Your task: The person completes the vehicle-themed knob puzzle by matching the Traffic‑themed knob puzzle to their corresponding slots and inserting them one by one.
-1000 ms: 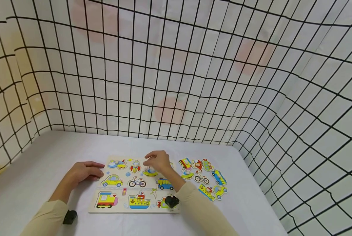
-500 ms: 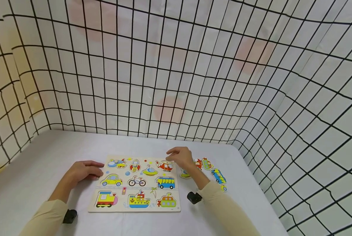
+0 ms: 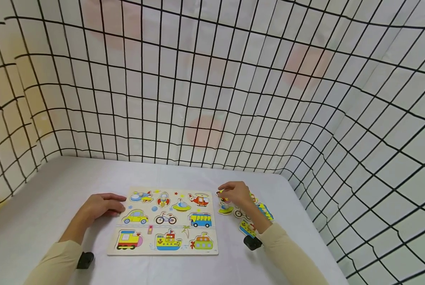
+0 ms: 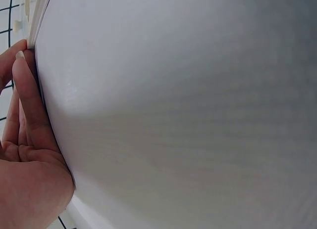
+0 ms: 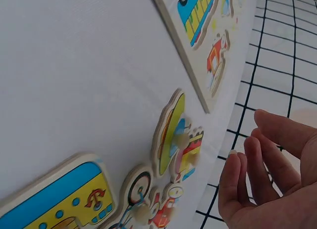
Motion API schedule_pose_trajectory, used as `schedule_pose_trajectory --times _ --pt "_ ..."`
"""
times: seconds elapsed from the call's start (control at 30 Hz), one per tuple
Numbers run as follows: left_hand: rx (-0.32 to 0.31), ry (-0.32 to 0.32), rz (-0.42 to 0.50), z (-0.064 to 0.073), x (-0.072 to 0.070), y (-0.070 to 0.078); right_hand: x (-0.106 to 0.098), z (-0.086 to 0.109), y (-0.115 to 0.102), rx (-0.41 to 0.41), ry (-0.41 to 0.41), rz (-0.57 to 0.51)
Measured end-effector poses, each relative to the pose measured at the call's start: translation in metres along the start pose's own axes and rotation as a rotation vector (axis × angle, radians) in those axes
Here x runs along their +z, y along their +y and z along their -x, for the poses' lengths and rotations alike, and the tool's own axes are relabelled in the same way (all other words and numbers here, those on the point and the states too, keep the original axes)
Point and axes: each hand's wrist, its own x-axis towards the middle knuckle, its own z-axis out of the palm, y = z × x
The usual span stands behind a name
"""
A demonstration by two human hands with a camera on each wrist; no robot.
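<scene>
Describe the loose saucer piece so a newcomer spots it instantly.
From the puzzle board, go right to the scattered loose pieces. The saucer piece lies on their board side, just below the right hand in the head view. Its yellow-green disc and blue dome set it apart from the bicycle piece beside it.

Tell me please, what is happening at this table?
A person's right grip, holding nothing, hovers near loose puzzle pieces, among them a flying saucer and a boat. The left grip rests at the left edge of the puzzle board. On the board, the airplane and rocket pieces sit in their places.
</scene>
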Motion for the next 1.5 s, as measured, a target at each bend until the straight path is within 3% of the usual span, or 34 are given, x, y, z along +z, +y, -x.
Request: schedule_pose_trajectory --times 0.57,0.77,1.5 --pt "0.003 -0.001 0.015 -0.002 0.002 0.0 -0.012 0.005 0.027 0.109 -0.084 0.098" --pt "-0.005 0.0 0.014 -0.002 0.003 0.001 -0.009 0.007 0.04 0.064 -0.07 0.17" --pt "-0.009 0.005 0.011 0.001 0.002 -0.001 -0.002 0.009 0.05 0.032 -0.086 0.084"
